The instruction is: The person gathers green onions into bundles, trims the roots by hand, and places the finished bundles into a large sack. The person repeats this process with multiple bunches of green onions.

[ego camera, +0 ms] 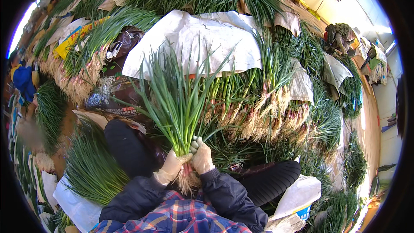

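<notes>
Both of my hands wear pale thin gloves. My left hand (174, 165) is closed round the lower stems of a bunch of green onions (176, 116), just above its pinkish bases and stringy roots. At the right side of the same stems, my right hand (201, 155) has its fingers curled against them; whether it grips them is hard to tell. The bunch stands with leaves pointing away from me and roots towards my plaid shirt. Beyond its leaf tips lies a white woven sheet (194, 42), covering part of a row of rooted onions (258, 116).
By my left knee, a dense heap of green leaves (93, 165) rests on a white sheet (77, 204). More rooted bunches (77, 74) lie at the upper left beside a dark printed bag (123, 103). A person in blue (24, 79) is at the far left.
</notes>
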`<act>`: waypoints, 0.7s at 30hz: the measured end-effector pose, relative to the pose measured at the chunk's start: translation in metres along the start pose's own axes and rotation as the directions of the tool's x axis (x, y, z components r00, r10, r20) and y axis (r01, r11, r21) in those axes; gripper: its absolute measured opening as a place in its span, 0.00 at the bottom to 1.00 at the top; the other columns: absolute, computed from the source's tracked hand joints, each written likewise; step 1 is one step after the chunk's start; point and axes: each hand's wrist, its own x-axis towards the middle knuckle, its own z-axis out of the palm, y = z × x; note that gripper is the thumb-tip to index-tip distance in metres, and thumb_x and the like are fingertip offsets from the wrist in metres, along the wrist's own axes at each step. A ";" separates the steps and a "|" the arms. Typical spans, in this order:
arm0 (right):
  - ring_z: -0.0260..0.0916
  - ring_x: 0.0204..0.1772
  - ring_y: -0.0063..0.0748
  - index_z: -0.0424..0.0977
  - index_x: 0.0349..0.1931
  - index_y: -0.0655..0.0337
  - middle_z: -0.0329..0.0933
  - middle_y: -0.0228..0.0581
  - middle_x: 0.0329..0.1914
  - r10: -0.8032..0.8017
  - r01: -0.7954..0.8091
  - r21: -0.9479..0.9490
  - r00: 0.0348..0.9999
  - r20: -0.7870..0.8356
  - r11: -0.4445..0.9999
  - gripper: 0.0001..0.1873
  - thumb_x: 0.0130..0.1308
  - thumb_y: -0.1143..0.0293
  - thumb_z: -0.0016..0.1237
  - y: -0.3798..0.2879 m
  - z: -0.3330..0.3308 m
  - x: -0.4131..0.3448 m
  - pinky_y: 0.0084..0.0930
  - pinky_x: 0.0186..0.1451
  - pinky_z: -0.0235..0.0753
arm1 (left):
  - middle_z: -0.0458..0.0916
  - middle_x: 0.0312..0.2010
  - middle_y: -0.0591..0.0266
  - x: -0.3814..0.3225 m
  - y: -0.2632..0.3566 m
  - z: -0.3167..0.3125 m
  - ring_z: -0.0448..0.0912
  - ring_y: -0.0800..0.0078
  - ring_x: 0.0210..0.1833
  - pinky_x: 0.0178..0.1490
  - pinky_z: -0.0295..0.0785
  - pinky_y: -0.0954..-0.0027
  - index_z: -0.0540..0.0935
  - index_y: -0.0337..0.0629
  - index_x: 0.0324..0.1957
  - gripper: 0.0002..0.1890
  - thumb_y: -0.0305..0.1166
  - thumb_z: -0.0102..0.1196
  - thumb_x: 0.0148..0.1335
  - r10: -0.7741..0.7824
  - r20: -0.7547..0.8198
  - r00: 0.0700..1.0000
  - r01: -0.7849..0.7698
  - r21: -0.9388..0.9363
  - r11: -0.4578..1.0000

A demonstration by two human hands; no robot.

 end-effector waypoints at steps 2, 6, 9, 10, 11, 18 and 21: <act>0.72 0.52 0.44 0.69 0.50 0.63 0.75 0.46 0.51 0.213 -0.214 -0.024 0.976 -0.043 0.977 0.22 0.73 0.52 0.37 -0.010 0.001 -0.002 0.36 0.55 0.73 | 0.78 0.23 0.57 -0.009 0.018 -0.006 0.77 0.70 0.15 0.11 0.68 0.77 0.72 0.34 0.48 0.15 0.30 0.56 0.62 -0.239 0.127 0.963 0.225 0.118 0.967; 0.73 0.49 0.39 0.68 0.52 0.60 0.75 0.44 0.49 0.154 -0.143 -0.196 0.987 0.038 0.970 0.19 0.73 0.54 0.38 -0.019 0.004 0.002 0.37 0.50 0.76 | 0.77 0.21 0.59 -0.021 0.043 -0.001 0.77 0.72 0.15 0.11 0.68 0.78 0.73 0.33 0.47 0.15 0.33 0.56 0.63 -0.272 0.208 0.939 0.270 0.040 0.962; 0.74 0.44 0.35 0.69 0.51 0.59 0.76 0.41 0.46 0.083 -0.056 -0.286 0.993 0.083 0.957 0.17 0.73 0.57 0.39 -0.021 -0.009 0.016 0.31 0.45 0.77 | 0.78 0.23 0.59 -0.029 0.058 0.004 0.77 0.73 0.15 0.11 0.66 0.81 0.72 0.33 0.52 0.19 0.33 0.57 0.63 -0.379 0.236 0.895 0.390 -0.002 0.921; 0.74 0.41 0.34 0.70 0.50 0.59 0.77 0.39 0.43 0.042 -0.003 -0.371 0.994 0.096 0.929 0.17 0.72 0.56 0.41 -0.026 -0.018 0.022 0.30 0.43 0.77 | 0.80 0.28 0.59 -0.031 0.061 0.003 0.76 0.76 0.20 0.17 0.68 0.80 0.68 0.35 0.59 0.24 0.30 0.57 0.62 -0.418 0.269 0.868 0.447 -0.054 0.893; 0.74 0.38 0.33 0.71 0.49 0.60 0.77 0.38 0.39 -0.094 0.143 -0.460 0.987 0.128 0.877 0.17 0.71 0.55 0.42 -0.032 -0.028 0.026 0.29 0.41 0.76 | 0.80 0.30 0.59 -0.035 0.065 0.001 0.76 0.77 0.22 0.20 0.69 0.78 0.67 0.36 0.60 0.25 0.29 0.57 0.62 -0.395 0.276 0.876 0.440 -0.124 0.889; 0.78 0.45 0.48 0.73 0.49 0.60 0.78 0.51 0.46 -0.059 0.188 -0.745 0.955 0.292 -0.640 0.25 0.58 0.50 0.55 -0.079 -0.044 -0.025 0.38 0.46 0.76 | 0.77 0.36 0.61 -0.046 0.073 -0.018 0.73 0.77 0.31 0.34 0.71 0.73 0.66 0.36 0.61 0.28 0.26 0.60 0.59 -0.360 0.319 0.877 0.465 -0.366 0.806; 0.77 0.47 0.48 0.72 0.52 0.60 0.78 0.47 0.45 -0.540 0.490 -0.853 0.676 0.502 -0.179 0.26 0.55 0.59 0.59 -0.075 0.012 -0.053 0.37 0.50 0.76 | 0.76 0.35 0.62 -0.040 0.070 -0.012 0.74 0.77 0.33 0.34 0.72 0.73 0.68 0.36 0.58 0.25 0.26 0.59 0.59 -0.378 0.315 0.871 0.475 -0.339 0.812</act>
